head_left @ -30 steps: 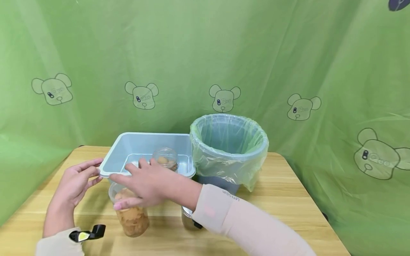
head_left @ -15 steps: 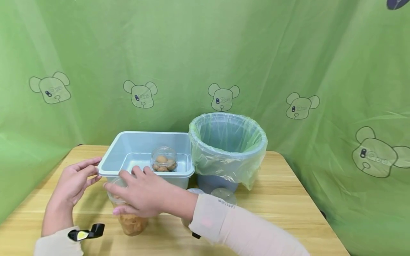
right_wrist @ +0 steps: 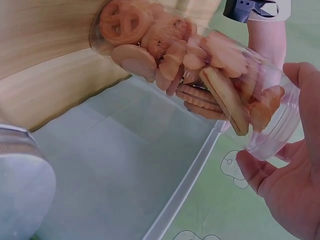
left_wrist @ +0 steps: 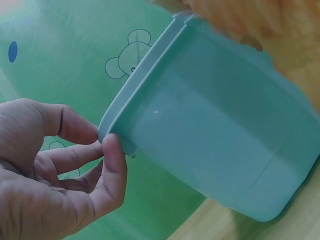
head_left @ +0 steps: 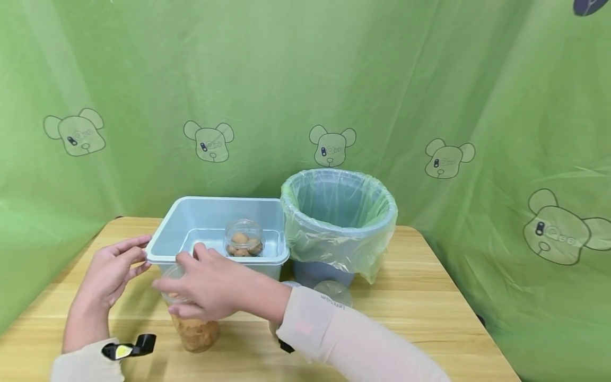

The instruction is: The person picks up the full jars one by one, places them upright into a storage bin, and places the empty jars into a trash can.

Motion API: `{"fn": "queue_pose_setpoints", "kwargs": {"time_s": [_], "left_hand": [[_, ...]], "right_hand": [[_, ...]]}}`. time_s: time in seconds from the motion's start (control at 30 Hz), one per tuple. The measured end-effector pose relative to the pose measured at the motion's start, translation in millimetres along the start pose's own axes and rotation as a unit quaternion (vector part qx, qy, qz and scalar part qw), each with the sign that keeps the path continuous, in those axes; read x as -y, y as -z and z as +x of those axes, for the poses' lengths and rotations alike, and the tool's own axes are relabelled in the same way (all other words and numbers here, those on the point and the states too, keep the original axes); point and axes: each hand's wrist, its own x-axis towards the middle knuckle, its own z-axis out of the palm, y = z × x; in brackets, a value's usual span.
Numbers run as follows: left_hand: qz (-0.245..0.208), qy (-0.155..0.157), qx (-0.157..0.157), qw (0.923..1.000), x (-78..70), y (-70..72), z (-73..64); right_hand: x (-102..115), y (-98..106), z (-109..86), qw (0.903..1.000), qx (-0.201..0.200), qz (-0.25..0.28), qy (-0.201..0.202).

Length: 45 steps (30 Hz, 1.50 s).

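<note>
My left hand (head_left: 107, 273) pinches the front left corner of a light blue plastic tub (head_left: 202, 215) by its rim; in the left wrist view, thumb and fingertips meet at that edge. In front of the tub, a clear jar of cookies (head_left: 197, 337) stands on the table. My right hand (head_left: 212, 286) grips the jar around its top, hiding part of the mouth. Seen by the right wrist camera, the jar (right_wrist: 182, 65) holds several assorted cookies, and the fingers (right_wrist: 250, 170) are at its rim. Inside the tub sits a small clear jar (head_left: 244, 239) with round brown pieces.
A blue bin (head_left: 324, 271) with a green liner bag (head_left: 334, 249) stands right against the tub. A clear round lid (head_left: 334, 292) lies before it. Under the right forearm is a mostly hidden metal-topped container (right_wrist: 22, 170). Wooden table (head_left: 415, 318) extends to the right.
My right hand has come down a little and its fingers have drawn in around the jar's top. The left hand stays at the tub's corner.
</note>
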Motion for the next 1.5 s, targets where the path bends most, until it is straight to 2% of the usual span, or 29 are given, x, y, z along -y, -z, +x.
{"fn": "queue_pose_setpoints", "kwargs": {"time_s": [0.37, 0.57, 1.03, 1.17, 1.3, 1.5], "left_hand": [[0.012, 0.006, 0.001, 0.9999, 0.0, -3.8, 0.8], [0.025, 0.003, 0.002, 0.9997, -0.8, -4.3, 1.1], [0.003, 0.002, 0.011, 0.9999, 1.0, 1.9, 0.3], [0.011, 0.001, 0.017, 0.9998, 1.8, 2.6, 0.5], [0.012, 0.003, 0.027, 0.9996, 1.4, 2.8, 0.6], [0.006, 0.004, 0.019, 0.9998, 1.7, 3.1, -1.1]], "right_hand": [[1, 12, -3.1, 0.999, 0.043, 0.01, 0.002], [0, 24, -6.9, 0.999, 0.044, 0.0, 0.011], [-9, 64, -9.3, 0.9985, 0.049, 0.004, 0.023], [-13, 79, -9.2, 0.9985, 0.05, -0.002, 0.023], [-19, 93, -10.4, 0.9988, 0.046, 0.0, 0.014], [-29, 114, -10.6, 0.9995, 0.028, 0.007, 0.01]]}}
